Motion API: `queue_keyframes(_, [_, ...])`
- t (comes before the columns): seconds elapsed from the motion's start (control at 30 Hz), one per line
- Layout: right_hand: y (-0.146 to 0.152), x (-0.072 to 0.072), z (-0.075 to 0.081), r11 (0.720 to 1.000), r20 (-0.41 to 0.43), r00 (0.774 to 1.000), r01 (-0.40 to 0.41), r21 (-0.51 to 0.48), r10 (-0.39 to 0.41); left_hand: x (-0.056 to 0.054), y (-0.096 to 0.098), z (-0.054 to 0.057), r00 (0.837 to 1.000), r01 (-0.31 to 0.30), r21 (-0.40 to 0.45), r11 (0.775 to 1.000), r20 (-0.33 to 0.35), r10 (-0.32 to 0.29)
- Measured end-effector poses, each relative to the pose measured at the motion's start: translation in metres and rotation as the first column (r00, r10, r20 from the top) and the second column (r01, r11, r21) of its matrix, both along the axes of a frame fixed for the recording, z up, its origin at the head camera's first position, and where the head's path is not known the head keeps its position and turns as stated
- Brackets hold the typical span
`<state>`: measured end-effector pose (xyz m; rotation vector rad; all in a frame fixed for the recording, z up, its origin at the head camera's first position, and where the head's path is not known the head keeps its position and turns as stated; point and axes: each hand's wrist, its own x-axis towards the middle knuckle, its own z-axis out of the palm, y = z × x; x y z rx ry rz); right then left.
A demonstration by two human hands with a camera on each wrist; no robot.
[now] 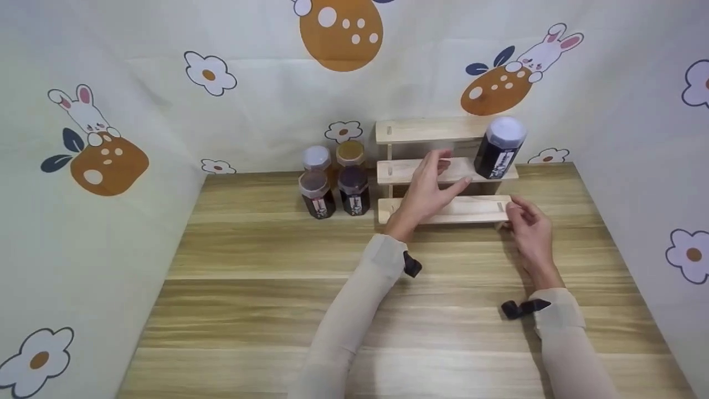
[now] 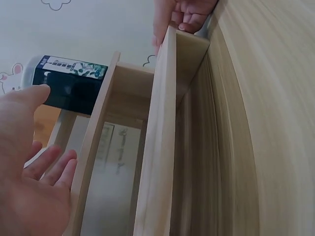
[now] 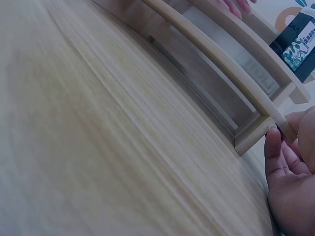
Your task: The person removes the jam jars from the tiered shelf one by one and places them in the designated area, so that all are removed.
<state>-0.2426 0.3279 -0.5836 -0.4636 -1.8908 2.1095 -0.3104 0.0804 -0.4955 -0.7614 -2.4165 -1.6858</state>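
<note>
A three-tier wooden shelf rack (image 1: 465,209) stands against the back wall. Upright on the right end of its middle tier is a dark jar (image 1: 493,158) with a white lid, seen sideways in the left wrist view (image 2: 74,88). My left hand (image 1: 429,191) hovers over the middle of the rack, thumb and fingers spread, left of the jar and holding nothing. At the lowest tier's right end, my right hand (image 1: 533,235) pinches the board's end between thumb and fingers; this grip also shows in the right wrist view (image 3: 290,162).
Left of the rack, several lidded jars stand grouped on the wood-grain table (image 1: 249,310), among them a dark jar (image 1: 354,191) and an amber jar with a yellow lid (image 1: 350,152). Patterned fabric walls (image 1: 266,122) border the table at the back and both sides.
</note>
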Motion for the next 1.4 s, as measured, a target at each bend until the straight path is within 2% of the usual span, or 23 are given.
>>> queue_keyframes(0.2, [0.002,0.002,0.001,1.000,0.008,1.000,-0.012,-0.008,0.013,-0.002,0.023,0.001,1.000,-0.012,-0.012,1.000,0.019,0.012])
queue_keyframes(0.37, [0.000,0.005,0.007,0.999,0.024,0.999,-0.025,-0.020,0.025,-0.003,0.044,0.001,0.996,-0.085,-0.089,0.992,-0.035,0.082])
queue_keyframes(0.53, [-0.003,0.007,0.013,0.999,0.043,0.998,-0.039,-0.007,0.040,-0.003,0.062,0.002,0.981,-0.190,-0.180,0.965,-0.075,0.179])
queue_keyframes(0.67, [0.000,0.003,0.006,0.999,0.020,0.999,-0.032,0.016,0.031,-0.004,0.075,0.003,0.970,-0.239,-0.244,0.940,-0.108,0.219])
queue_keyframes(0.8, [0.003,0.001,0.000,0.999,-0.003,0.999,-0.033,0.021,0.033,-0.005,0.085,0.003,0.953,-0.296,-0.308,0.904,-0.159,0.258])
queue_keyframes(0.9, [0.003,0.000,-0.001,0.999,0.003,0.999,-0.039,0.015,0.039,-0.005,0.090,0.002,0.935,-0.348,-0.328,0.878,-0.186,0.302])
queue_keyframes(1.0, [0.002,0.001,0.000,0.999,0.001,0.999,-0.033,0.007,0.033,-0.005,0.094,0.003,0.924,-0.378,-0.336,0.862,-0.192,0.330])
queue_keyframes(1.2, [0.000,0.004,0.006,0.999,0.012,1.000,-0.027,0.023,0.026,-0.005,0.097,0.002,0.912,-0.406,-0.336,0.850,-0.204,0.355])
queue_keyframes(1.4, [-0.002,0.006,0.011,0.999,0.029,0.999,-0.036,0.035,0.035,-0.004,0.094,0.001,0.911,-0.404,-0.288,0.868,-0.209,0.355])
